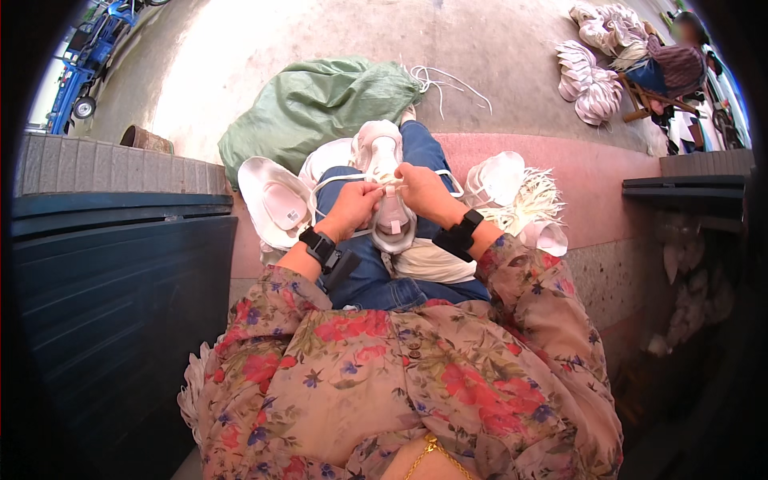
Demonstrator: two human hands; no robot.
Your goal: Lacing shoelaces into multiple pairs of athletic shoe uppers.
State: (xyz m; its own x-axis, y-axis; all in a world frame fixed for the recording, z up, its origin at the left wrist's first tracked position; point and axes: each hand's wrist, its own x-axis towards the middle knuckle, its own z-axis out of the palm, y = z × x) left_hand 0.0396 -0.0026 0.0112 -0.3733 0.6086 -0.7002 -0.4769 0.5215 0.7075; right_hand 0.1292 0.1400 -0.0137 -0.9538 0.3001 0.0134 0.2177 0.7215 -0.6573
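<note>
A pale pink-and-white shoe (392,216) lies lengthwise between my knees, its heel toward me. Over its upper part, a white shoelace (340,178) loops out to both sides across my jeans. My left hand (357,205) is closed in a pinch on the lace at the shoe's left edge. On the other side, my right hand (424,192) has its fingers pinched on the lace beside the eyelets. The fingertips of both hands are close together, and small details between them are hard to make out.
Another pale shoe (276,204) rests at my left, near a green woven sack (312,112). At my right are a white shoe (496,178) and a bundle of laces (528,200). Dark blue door panels (120,296) flank me on the left. A person (676,64) sits far right near piled shoes (588,84).
</note>
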